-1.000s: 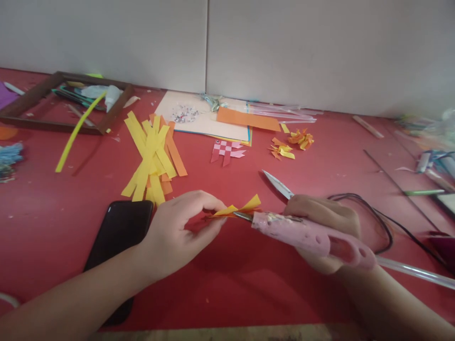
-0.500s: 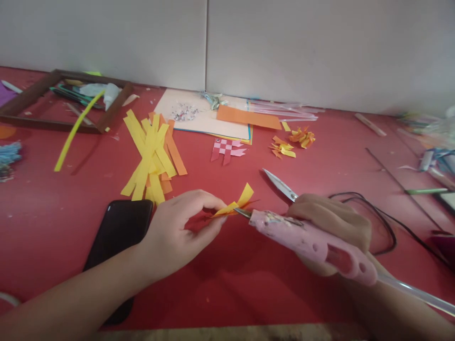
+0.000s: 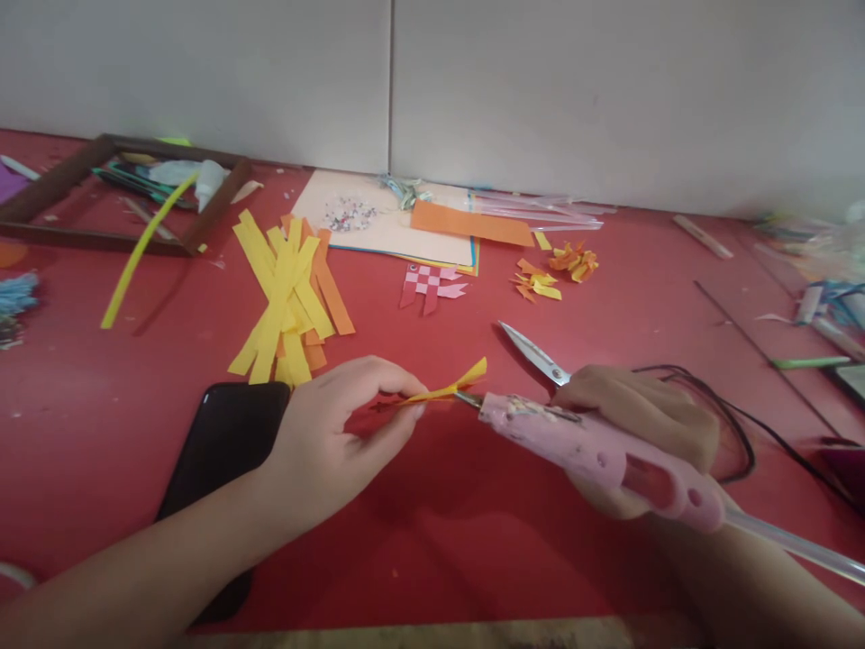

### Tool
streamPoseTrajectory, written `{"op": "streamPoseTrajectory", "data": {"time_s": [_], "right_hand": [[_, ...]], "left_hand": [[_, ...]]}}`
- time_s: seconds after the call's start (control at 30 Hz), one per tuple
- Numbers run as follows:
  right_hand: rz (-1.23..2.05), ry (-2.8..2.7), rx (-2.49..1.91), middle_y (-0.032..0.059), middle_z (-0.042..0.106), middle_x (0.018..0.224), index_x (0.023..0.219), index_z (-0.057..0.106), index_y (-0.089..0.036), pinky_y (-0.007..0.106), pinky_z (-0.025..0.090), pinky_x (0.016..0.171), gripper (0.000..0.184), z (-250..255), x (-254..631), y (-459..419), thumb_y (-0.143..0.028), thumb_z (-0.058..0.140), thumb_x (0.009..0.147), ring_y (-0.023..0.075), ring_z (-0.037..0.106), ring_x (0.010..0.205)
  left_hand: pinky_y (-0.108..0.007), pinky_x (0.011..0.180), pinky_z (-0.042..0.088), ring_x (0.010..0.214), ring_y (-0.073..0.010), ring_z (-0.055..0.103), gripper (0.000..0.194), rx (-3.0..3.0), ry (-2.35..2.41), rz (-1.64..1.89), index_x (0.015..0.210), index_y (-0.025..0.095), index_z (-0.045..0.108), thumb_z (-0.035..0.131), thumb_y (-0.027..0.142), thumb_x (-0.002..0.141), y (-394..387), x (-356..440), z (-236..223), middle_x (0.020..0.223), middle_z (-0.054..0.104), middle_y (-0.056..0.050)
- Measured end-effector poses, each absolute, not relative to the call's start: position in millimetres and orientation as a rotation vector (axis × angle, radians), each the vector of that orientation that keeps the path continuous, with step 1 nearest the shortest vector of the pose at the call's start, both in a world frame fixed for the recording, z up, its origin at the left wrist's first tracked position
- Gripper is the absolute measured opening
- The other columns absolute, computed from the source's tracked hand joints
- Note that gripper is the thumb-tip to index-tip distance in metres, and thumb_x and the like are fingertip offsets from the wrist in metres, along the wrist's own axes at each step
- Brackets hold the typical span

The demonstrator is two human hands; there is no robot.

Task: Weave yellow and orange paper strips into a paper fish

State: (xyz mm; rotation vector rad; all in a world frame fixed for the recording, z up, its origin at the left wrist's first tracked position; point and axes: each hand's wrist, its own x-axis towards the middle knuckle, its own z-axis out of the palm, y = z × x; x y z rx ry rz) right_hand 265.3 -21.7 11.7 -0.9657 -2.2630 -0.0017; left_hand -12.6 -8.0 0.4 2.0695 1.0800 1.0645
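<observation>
L hand (image 3: 331,419) pinching yellow paper strip (image 3: 442,392) over table (image 3: 405,559), btwn 2 hands; R hand (image 3: 641,419) gripping pink glue gun (image 3: 574,442), tip at strip. Scissors (image 3: 531,349) partly hidden by R hand; phone (image 3: 220,442) nr L hand.

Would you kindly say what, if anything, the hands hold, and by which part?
The left hand pinches yellow paper near its left end; the right hand grips a pink glue gun from beneath, hold partly hidden.
</observation>
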Motion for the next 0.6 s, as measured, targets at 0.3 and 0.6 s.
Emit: {"op": "streamPoseTrajectory", "data": {"time_s": [0.3,0.6], "right_hand": [[-0.052,-2.271,-0.943,0.0014,0.051,0.062,0.086,0.053,-0.019,0.026,0.036,0.05,0.006,15.7,266.6,-19.1,-0.019,0.05,0.081,0.0116,0.044,0.051],[-0.083,-2.266,-0.946,0.0011,0.05,0.058,0.084,0.051,-0.019,0.027,0.033,0.047,0.008,18.3,263.1,-20.3,-0.024,0.046,0.086,0.0116,0.04,0.049]], "left_hand": [[-0.03,0.074,0.053,0.082,-0.016,0.066,0.013,2.041,1.084,1.08,0.093,0.023,0.062,0.06,0.012,0.087,-7.7,-12.9,0.5,0.088,0.069,-0.002],[-0.031,0.076,0.053,0.084,-0.0163,0.066,0.013,2.022,1.078,1.092,0.095,0.024,0.061,0.061,0.013,0.088,-8.7,-13.0,-0.4,0.09,0.069,-0.002]]}}
